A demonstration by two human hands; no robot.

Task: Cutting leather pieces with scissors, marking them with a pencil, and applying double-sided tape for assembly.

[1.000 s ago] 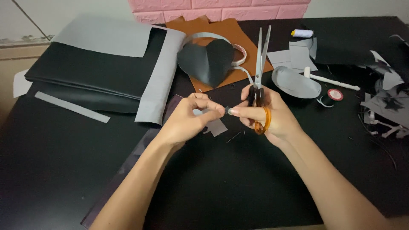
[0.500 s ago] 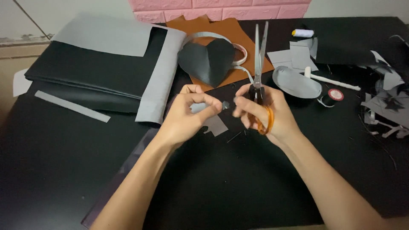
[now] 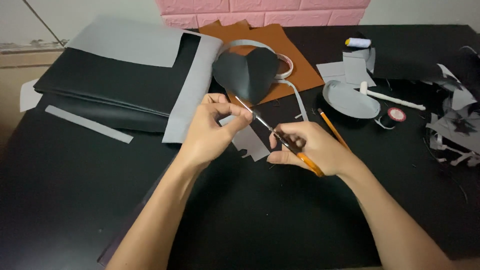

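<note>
We see the left hand [image 3: 212, 131] pinching a small grey piece [image 3: 226, 120], though its shape is mostly hidden. The right hand [image 3: 310, 148] is closed around orange-handled scissors [image 3: 280, 137], blades pointing up-left toward that piece, just below the black heart-shaped cutout [image 3: 247, 74].

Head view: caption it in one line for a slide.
Left hand pinches a small grey piece while right hand works orange-handled scissors over a black table.
</note>
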